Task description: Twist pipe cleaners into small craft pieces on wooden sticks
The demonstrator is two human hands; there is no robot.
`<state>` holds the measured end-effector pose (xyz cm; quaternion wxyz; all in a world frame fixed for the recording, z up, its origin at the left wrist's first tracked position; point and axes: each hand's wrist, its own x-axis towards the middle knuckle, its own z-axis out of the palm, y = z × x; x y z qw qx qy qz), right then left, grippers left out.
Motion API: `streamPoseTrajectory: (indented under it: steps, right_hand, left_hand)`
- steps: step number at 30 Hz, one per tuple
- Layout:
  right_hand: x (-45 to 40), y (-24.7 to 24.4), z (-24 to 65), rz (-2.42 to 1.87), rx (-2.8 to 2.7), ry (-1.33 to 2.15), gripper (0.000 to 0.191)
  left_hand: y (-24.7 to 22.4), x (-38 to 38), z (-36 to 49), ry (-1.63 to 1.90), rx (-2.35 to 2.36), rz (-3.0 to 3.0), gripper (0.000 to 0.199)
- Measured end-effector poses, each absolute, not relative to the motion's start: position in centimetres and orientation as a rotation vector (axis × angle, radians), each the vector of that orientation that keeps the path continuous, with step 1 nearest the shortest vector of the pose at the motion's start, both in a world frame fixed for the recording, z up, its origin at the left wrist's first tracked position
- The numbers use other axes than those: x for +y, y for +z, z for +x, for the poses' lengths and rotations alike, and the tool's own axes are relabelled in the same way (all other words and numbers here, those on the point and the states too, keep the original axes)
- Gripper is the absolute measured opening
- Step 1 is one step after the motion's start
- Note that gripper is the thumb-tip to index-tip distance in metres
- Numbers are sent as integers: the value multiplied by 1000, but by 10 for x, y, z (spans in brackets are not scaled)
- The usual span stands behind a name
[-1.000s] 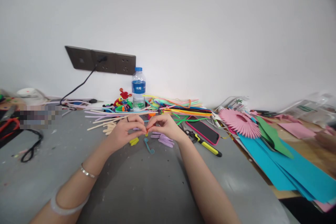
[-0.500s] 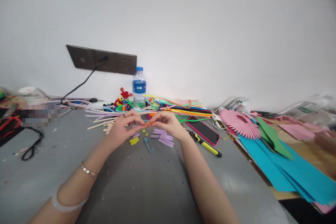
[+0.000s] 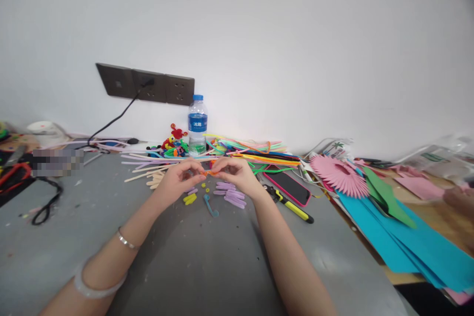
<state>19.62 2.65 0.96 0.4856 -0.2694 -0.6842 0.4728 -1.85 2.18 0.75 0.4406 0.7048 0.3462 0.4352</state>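
Note:
Between my two hands is a short orange pipe cleaner (image 3: pixel 211 173), pinched at both ends above the grey table. My left hand (image 3: pixel 181 177) closes thumb and fingers on its left end. On the other end, my right hand (image 3: pixel 237 175) grips with thumb and forefinger. Below them lie folded purple pipe cleaner pieces (image 3: pixel 231 194), yellow folded pieces (image 3: pixel 190 199), and a blue piece (image 3: pixel 210 206) with curled ends. Two tiny yellow-green coils (image 3: pixel 205 187) rest near the purple ones. My fingers hide part of the orange piece.
Bundles of coloured pipe cleaners (image 3: pixel 262 153) lie along the wall by a water bottle (image 3: pixel 197 126). Yellow-handled pliers (image 3: pixel 294 208) and a phone (image 3: pixel 289 186) are right of my hands. Blue paper (image 3: pixel 400 242) and a pink folded-paper ring (image 3: pixel 338 175) lie farther right. Another person's hand (image 3: pixel 459 202) shows at the right edge.
The orange pipe cleaner now looks straighter between my fingers, and my left fingers are more curled in. At the far right, the other person's hand has shifted.

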Motion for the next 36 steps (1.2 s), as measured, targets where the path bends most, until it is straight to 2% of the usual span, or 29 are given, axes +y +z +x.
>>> streamPoseTrajectory:
  steps: [14,18,36]
  right_hand:
    - [25,10,195,-653,-1660,1201,10]
    - [22,11,193,-676,-1632,1211,18]
    - [20,12,185,-715,-1482,1302,18]
  left_hand:
    - [6,19,-17,1331,900,1944,16]
    - [5,19,-17,1432,924,2014,14]
    - [7,18,-17,1451,877,2130,9]
